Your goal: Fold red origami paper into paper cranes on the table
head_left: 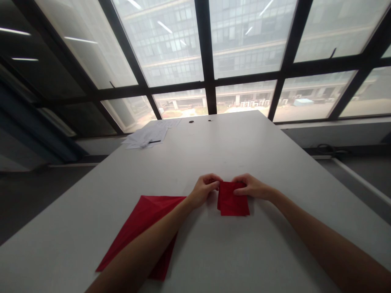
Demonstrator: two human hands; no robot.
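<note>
A small folded square of red paper [232, 203] is held just over the table between my two hands. My left hand [205, 188] pinches its upper left corner between thumb and fingers. On the other side, my right hand [249, 187] grips the upper right part, thumb on the near face and fingers behind. Layers stick out slightly along the square's left and lower edges. A larger red sheet [143, 219] lies on the table to the left, partly hidden under my left forearm.
The white table [214, 154] stretches away toward large dark-framed windows [207, 57]. Loose white papers [149, 134] with a dark pen-like strip lie at its far left. Two small dark round spots, perhaps holes, show near the far edge. A black cable [331, 149] sits beyond the right side.
</note>
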